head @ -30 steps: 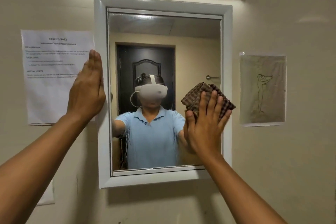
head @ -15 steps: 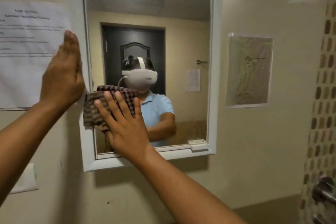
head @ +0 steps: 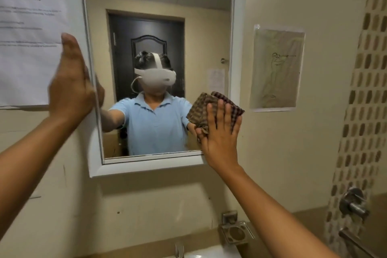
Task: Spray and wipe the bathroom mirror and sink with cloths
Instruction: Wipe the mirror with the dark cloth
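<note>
Now right hand [head: 219, 132] flat, pressing cloth [head: 204, 109] at mirror's [head: 167, 27] lower right, from lower left; left hand [head: 71, 84] flat on frame

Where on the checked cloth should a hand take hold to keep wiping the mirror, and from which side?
Flat on its bunched middle, from the front, square to the glass. The checked cloth lies folded against the mirror by its right frame edge, so pinching a corner would likely let it droop. The right hand already does this, fingers spread; the left hand braces the left frame.

Mirror [head: 159, 27], two papers on wall [head: 272, 174]
</note>
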`<state>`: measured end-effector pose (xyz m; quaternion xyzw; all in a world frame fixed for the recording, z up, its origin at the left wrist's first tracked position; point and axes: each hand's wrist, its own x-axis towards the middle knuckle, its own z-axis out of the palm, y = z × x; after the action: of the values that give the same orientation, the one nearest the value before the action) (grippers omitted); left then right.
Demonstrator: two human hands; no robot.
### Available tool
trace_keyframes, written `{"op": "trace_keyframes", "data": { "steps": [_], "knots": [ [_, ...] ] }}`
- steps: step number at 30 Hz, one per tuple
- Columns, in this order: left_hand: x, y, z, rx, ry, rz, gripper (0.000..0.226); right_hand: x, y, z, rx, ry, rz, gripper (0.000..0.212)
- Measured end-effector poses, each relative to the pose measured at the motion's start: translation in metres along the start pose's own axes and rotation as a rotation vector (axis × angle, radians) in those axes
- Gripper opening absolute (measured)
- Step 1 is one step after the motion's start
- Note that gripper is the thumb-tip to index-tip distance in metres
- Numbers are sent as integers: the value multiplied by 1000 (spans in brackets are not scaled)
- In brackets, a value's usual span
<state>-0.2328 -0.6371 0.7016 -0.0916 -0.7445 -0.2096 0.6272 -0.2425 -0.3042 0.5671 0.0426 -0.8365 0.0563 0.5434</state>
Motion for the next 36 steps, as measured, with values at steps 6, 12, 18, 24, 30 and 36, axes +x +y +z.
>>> {"op": "trace_keyframes", "data": {
  "steps": [6,12,18,24,30,36],
  "knots": [
    [-42,-4,-3,-59,-83,51,65,-14,-25,12,28,24,60,75],
    [-73,-2,-7,-14,-239,11,78,22,-75,4,27,26,-94,75],
    [-78,-17,-6,18,-265,51,66,143,-158,-31,65,116,-258,73],
    [-79,-23,-10,54,-275,87,62,189,-214,-45,79,134,-322,72],
    [-86,-22,-12,-17,-269,103,73,106,-203,-12,97,101,-467,63],
    [-101,-26,-9,-84,-277,71,70,25,-168,17,57,29,-562,68]
  ]
}}
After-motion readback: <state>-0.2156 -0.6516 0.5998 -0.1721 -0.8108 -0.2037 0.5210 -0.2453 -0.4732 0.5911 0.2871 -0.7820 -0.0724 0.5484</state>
